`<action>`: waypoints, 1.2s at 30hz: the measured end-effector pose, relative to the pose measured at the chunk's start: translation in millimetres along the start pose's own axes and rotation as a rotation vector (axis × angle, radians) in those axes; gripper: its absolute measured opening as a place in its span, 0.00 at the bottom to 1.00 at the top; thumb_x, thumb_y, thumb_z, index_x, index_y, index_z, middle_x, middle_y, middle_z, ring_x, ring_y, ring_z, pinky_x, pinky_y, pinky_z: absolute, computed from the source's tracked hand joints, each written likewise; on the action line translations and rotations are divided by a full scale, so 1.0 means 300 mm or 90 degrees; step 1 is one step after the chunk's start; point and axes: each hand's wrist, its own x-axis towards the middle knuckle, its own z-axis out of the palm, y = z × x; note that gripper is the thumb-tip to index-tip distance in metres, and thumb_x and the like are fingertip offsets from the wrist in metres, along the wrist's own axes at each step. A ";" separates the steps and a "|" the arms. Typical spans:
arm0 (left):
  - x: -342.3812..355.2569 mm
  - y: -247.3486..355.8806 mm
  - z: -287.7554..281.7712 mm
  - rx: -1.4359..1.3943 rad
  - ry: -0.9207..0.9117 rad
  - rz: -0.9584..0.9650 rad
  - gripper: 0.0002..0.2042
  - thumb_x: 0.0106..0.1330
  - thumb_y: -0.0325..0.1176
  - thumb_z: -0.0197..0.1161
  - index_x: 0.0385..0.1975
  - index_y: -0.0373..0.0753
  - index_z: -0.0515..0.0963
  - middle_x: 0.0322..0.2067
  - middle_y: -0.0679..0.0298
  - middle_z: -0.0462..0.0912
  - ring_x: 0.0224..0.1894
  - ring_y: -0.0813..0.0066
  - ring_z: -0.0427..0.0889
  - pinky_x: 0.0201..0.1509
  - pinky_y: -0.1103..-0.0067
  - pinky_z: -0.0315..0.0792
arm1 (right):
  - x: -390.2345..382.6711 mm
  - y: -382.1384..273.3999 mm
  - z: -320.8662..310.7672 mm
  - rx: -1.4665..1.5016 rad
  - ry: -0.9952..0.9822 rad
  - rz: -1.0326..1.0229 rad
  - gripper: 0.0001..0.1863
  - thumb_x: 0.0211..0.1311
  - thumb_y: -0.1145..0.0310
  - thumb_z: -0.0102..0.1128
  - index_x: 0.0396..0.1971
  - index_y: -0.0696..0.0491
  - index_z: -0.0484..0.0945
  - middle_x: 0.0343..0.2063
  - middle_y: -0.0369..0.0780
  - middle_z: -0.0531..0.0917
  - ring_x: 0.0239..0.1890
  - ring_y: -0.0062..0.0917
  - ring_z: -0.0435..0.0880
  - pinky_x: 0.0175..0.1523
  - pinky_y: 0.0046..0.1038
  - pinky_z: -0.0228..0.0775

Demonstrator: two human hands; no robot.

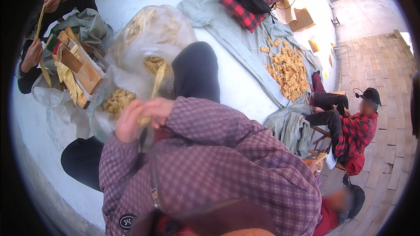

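My left hand [127,122] and right hand [159,111] meet above my lap, slightly blurred, fingers closed round a pale yellow dried strip [158,78]. Its upper length reaches up to the opening of a cloudy plastic bag [144,24], where more yellow material shows. Just beyond my left hand, small folded yellow pieces [114,104] are heaped in clear plastic. The exact grip of each fingertip is hidden where the hands overlap. My dark-trousered knees [194,65] lie either side of the work.
Upper left, a co-worker's hands [33,54] hold a long strip over wooden boards [87,74]. Right, folded tan pieces [288,74] lie on a grey-green sheet [205,11]. People [356,131] sit at right and top, near a checked cushion [243,13] and cardboard boxes [302,19].
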 end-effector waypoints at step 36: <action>-0.013 0.035 0.046 -0.251 0.167 -0.269 0.09 0.55 0.24 0.61 0.36 0.36 0.72 0.30 0.67 0.76 0.35 0.81 0.75 0.39 0.85 0.69 | 0.115 0.164 0.028 -0.068 0.289 -0.408 0.12 0.41 0.73 0.62 0.30 0.59 0.78 0.26 0.39 0.79 0.26 0.21 0.77 0.32 0.23 0.68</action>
